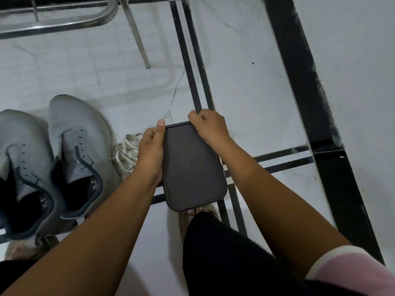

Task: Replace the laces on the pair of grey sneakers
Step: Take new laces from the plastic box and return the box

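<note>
- Gleaming underneath everything is the floor: glossy white marble-look tile with faint grey veins, crossed by paired black inlay stripes and a wider black band along the right side.
- At the top-left edge, the polished chrome tubing of a chair frame curves round, with 1 slim metal leg planted on the tile.
- Down the left side, 2 grey sneakers sit side by side, toes pointing away, knit mesh uppers, dark collars, eyelets bare of laces.
- Just right of them, a loose tangle of cream flat laces lies on the floor, touching the nearer shoe's sole.
- Centre stage, a matte dark-grey rounded rectangular case, rimmed edge, smooth face.
- Left hand grips its left edge, thumb stretched along the side.
- Right hand curls its fingers over the far right corner.
</note>
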Demonstrator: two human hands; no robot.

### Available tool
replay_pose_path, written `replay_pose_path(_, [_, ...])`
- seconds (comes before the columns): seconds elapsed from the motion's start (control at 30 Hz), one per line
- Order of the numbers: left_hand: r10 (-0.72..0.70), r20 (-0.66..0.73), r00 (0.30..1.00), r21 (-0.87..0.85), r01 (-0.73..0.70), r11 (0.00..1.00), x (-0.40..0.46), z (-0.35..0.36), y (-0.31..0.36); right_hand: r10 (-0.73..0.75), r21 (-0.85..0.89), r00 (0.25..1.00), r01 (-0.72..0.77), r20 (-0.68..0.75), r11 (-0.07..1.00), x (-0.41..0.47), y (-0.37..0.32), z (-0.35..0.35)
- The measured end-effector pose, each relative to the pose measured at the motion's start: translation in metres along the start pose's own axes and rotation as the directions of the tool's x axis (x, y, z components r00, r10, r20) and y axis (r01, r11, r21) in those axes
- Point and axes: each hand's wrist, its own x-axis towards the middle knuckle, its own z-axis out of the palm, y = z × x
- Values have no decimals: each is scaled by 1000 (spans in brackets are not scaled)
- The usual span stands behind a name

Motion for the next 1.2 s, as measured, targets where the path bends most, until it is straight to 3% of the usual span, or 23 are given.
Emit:
replay_pose_path(0.1, [8,16,1000,-15,-7,1000,-4,0,0,-19,1,1000,19,-14,1000,-3,1,1])
replay_pose_path(0.27, [136,-24,990,277,-124,953,-22,-6,-7,-65,44,995,68,-76,997,-36,8,-3])
replay_pose_path(0.4, [203,33,979,406,-199,892,-71,-15,-40,11,-49,985,-20,-171,999,-87,31,17])
replay_pose_path(0.63, [192,-107,976,541,-105,834,-84,-16,-65,-60,-221,962,0,-265,975,-114,45,24])
replay_pose_path(0.93, [246,-107,963,627,-126,768,-80,-14,-66,-64,-275,947,-27,-315,961,-110,48,29])
replay_pose_path(1.1, [219,-73,973,642,-123,757,-71,-21,-45,49,-69,980,-63,-195,996,-99,41,11])
replay_pose_path(1.2, [205,-98,974,556,-118,823,-46,-15,-20,123,128,990,-114,-67,985,-73,20,-6])
